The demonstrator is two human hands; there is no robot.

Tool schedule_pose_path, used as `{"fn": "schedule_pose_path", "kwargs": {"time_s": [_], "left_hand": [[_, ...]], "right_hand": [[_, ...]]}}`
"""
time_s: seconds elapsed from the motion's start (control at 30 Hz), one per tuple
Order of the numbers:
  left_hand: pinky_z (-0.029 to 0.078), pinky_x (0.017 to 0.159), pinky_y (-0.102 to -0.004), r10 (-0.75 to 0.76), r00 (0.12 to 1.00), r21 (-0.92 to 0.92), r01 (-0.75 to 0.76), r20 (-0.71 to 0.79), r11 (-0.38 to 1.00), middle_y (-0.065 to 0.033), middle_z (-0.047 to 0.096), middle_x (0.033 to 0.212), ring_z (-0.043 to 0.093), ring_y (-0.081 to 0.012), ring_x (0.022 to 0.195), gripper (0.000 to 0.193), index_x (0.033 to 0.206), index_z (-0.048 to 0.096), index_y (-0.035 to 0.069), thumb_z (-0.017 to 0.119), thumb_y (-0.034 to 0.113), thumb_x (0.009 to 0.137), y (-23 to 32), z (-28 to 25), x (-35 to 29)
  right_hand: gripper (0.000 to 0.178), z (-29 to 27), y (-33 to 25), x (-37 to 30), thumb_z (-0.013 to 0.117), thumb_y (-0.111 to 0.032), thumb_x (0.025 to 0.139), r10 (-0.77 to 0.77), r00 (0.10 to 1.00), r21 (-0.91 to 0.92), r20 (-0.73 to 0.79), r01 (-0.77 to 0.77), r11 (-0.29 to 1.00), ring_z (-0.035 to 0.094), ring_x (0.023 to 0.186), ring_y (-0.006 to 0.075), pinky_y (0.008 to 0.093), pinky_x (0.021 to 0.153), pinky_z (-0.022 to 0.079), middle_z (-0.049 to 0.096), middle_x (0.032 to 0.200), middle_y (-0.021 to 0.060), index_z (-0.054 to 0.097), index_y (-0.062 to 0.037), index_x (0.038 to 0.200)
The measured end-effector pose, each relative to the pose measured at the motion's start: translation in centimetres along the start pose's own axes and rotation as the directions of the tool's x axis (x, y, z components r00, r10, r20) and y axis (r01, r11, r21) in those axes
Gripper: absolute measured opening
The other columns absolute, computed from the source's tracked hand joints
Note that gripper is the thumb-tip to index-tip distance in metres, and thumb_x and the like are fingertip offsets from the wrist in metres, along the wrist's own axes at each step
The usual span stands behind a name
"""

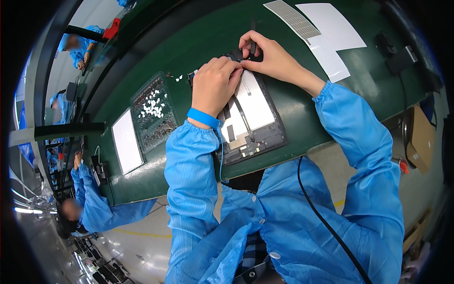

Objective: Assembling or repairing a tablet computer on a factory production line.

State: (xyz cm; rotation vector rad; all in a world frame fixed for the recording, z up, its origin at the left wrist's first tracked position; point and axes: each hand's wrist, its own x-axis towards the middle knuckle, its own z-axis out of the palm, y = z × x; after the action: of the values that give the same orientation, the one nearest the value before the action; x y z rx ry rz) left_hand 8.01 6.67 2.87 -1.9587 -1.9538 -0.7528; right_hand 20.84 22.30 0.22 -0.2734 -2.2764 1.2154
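1. A tray (152,113) of small white parts and a white panel (126,141) lie at the left of the green surface (198,42).
2. The tablet (253,120), back open, lies mid-surface, long axis running from near edge up and slightly left.
3. Left hand (213,85): fingers curled shut, knuckles up, pressing on the tablet's far end.
4. Right hand (269,57): fingers pinch a small dark tool (252,46) at the far corner, touching the left fingertips.
5. White sheets (331,33) lie farther right.
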Motion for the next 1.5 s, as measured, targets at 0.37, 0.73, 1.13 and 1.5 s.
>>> {"fn": "schedule_pose_path", "kwargs": {"time_s": [0.37,0.73,1.13,1.5], "left_hand": [[0.049,0.068,-0.0389,-0.084,0.996,-0.027,0.085,0.033,0.996,-0.0051,0.062,0.079,0.063,-0.0266,0.077,0.009,0.084,0.066,0.008,0.070,0.016,0.086,-0.4,-0.1,-0.2],[0.050,0.066,-0.0326,-0.382,0.883,-0.070,0.414,0.273,0.908,-0.0061,0.064,0.083,0.060,-0.0187,0.069,0.019,0.093,0.066,0.005,0.076,0.018,0.083,-2.0,-0.4,1.9],[0.025,0.117,-0.0547,0.352,0.897,-0.059,-0.349,0.267,0.935,-0.0240,0.036,0.156,0.032,-0.0470,0.143,0.047,0.148,0.046,0.034,0.051,0.043,0.102,5.0,9.9,8.8],[0.016,0.120,-0.0580,0.184,0.890,-0.046,-0.181,0.418,0.982,-0.0167,0.050,0.146,0.034,-0.0373,0.144,0.039,0.137,0.061,0.029,0.043,0.040,0.104,2.9,4.0,3.8]], "right_hand": [[0.047,1.7,0.5,0.6,0.074,-0.014,0.083,0.298,0.953,0.060,0.057,-0.302,0.952,0.053,0.120,0.0251,0.0396,0.104,0.043,0.059,0.130,0.0080,0.050,-0.0126,0.124],[0.025,-2.9,-0.3,1.6,0.049,-0.016,0.103,-0.048,0.979,0.339,-0.196,0.113,0.934,0.069,0.076,0.0128,0.0251,0.068,0.051,0.074,0.109,0.0115,0.062,-0.0048,0.122],[0.048,-17.5,10.0,-0.5,0.045,-0.044,0.106,0.299,0.838,0.337,-0.456,-0.148,0.930,0.061,0.064,0.0075,0.0197,0.054,0.044,0.075,0.096,0.0087,0.068,-0.0038,0.121],[0.038,-10.9,6.2,-0.2,0.065,-0.040,0.097,0.238,0.970,0.360,-0.054,-0.204,0.911,0.051,0.055,0.0024,0.0171,0.046,0.037,0.064,0.078,0.0007,0.070,-0.0038,0.107]]}}
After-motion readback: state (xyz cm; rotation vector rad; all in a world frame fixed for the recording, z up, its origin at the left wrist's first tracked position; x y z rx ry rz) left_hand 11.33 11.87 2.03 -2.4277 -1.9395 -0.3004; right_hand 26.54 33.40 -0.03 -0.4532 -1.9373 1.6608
